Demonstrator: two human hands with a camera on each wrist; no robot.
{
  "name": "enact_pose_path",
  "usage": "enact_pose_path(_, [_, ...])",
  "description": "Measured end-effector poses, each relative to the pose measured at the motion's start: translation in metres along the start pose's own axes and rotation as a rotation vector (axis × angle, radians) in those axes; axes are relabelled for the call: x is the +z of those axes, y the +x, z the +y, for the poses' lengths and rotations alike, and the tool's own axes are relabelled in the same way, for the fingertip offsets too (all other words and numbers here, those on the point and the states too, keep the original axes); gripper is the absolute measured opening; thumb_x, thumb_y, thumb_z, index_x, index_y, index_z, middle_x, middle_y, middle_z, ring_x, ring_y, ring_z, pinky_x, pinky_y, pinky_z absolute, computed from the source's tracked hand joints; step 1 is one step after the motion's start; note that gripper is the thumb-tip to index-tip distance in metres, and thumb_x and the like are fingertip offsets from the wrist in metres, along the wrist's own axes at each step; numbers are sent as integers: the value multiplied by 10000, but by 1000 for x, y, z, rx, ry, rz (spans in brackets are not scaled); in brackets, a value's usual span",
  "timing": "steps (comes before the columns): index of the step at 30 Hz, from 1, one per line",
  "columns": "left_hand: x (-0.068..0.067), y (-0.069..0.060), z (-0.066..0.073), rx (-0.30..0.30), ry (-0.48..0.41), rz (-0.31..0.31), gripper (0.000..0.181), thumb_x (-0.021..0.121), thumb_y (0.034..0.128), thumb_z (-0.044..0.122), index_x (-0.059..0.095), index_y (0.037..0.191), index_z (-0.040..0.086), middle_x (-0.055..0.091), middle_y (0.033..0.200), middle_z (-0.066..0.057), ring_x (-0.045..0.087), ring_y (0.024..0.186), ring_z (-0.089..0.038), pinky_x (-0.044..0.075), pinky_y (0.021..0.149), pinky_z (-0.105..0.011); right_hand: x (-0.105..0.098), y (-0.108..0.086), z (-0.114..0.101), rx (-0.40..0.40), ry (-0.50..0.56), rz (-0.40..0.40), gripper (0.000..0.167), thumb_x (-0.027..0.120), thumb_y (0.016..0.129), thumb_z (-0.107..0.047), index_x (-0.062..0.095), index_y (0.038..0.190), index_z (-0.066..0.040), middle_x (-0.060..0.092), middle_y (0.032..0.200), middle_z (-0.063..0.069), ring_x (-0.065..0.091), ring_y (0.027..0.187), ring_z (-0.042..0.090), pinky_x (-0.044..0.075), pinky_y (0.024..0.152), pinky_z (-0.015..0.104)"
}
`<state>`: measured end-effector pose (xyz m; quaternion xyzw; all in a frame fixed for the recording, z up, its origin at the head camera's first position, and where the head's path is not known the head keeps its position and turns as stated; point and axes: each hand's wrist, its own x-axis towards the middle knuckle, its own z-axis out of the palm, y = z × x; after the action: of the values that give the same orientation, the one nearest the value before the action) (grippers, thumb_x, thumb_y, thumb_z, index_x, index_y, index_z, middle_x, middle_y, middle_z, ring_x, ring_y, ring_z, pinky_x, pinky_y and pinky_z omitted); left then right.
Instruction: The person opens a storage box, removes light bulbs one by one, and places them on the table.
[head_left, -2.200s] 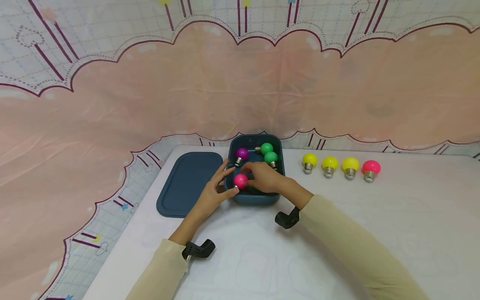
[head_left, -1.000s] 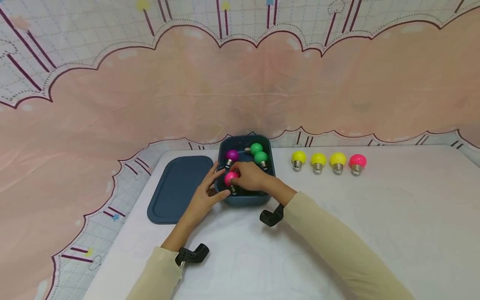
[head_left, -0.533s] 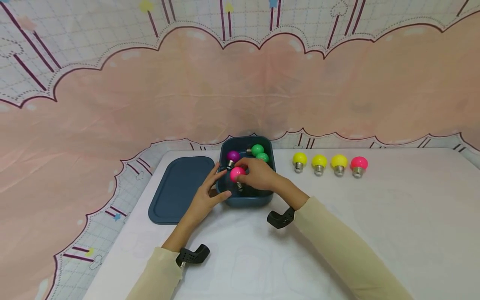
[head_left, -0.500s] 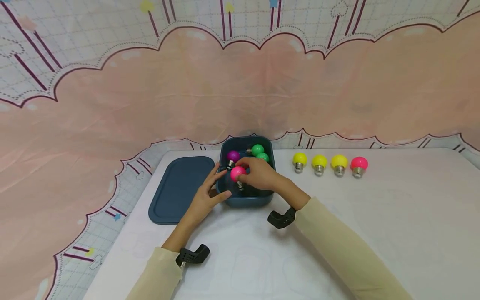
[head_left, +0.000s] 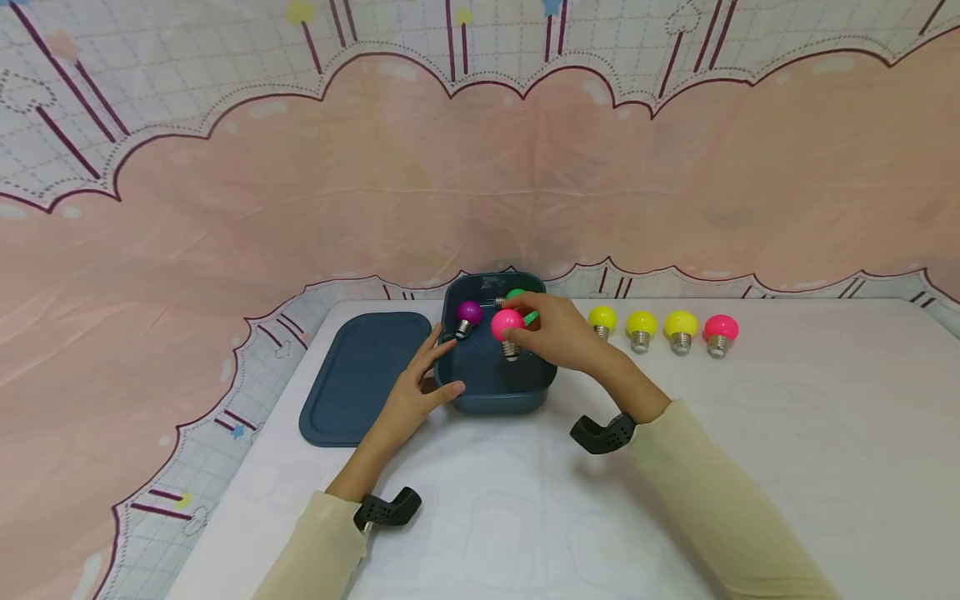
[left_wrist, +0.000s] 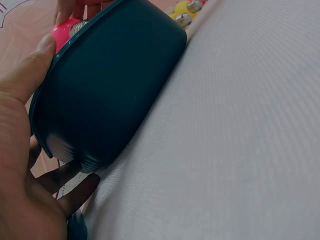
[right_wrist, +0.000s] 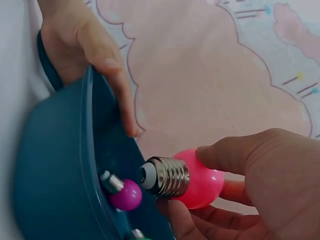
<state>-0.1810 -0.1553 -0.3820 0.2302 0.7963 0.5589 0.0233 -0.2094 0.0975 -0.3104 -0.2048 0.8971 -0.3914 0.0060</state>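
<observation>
Pinching a pink bulb (head_left: 507, 325) over the blue box (head_left: 501, 403): right hand (head_left: 561, 332), with left hand (head_left: 411, 393) spread against its side.

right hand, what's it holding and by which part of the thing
The right hand holds a pink bulb by its round globe; the metal screw base sticks out of the grip.

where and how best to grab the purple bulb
The purple bulb lies near the left wall of the box, by the left hand, base toward the near side, so pinching its round globe from above and the right is probably best.
</observation>
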Motion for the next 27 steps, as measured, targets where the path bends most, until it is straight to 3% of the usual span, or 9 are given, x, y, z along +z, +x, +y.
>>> enact_pose_path(5, [0, -2, 13, -2, -4, -13, 625, 650, 912, 86, 364, 1464, 27, 69, 1594, -110, 279, 1358, -436, 353, 1007, -552, -16, -12, 8, 47, 8, 45, 457, 693, 881, -285, 585, 1281, -92, 619, 1134, 81, 620, 933, 242, 540, 698, 346])
enact_pose_path(12, [0, 5, -18, 11, 22, 2, 642, 665, 915, 156, 365, 1479, 89, 78, 1599, 20, 293, 1373, -349, 371, 1011, -507, -36, -30, 25, 120, 38, 91, 470, 675, 887, -284, 560, 1312, -119, 602, 1167, 83, 622, 981, 258, 534, 747, 388])
enact_pose_path(18, [0, 6, -23, 6, 10, 4, 637, 665, 913, 141, 374, 1480, 128, 85, 1590, 84, 290, 1377, -329, 365, 1011, -522, -44, -43, 41, 146, -6, 90, 460, 663, 896, -271, 554, 1307, -97, 602, 1153, 115, 609, 1012, 295, 536, 778, 407])
enact_pose_path(22, [0, 6, -18, -4, 5, -6, 642, 653, 914, 95, 356, 1483, 98, 63, 1597, 32, 274, 1375, -384, 342, 1022, -542, -46, -50, 52, 166, -14, 97, 453, 664, 895, -286, 563, 1293, -93, 611, 1144, 119, 613, 1008, 297, 538, 765, 399])
enact_pose_path(27, [-1, 1, 3, -20, -8, -14, 631, 648, 913, 80, 359, 1474, 62, 66, 1598, -46, 285, 1358, -428, 338, 1030, -528, -44, -58, 65, 197, -13, 75, 473, 659, 899, -297, 552, 1298, -67, 604, 1145, 130, 614, 1004, 293, 538, 747, 369])
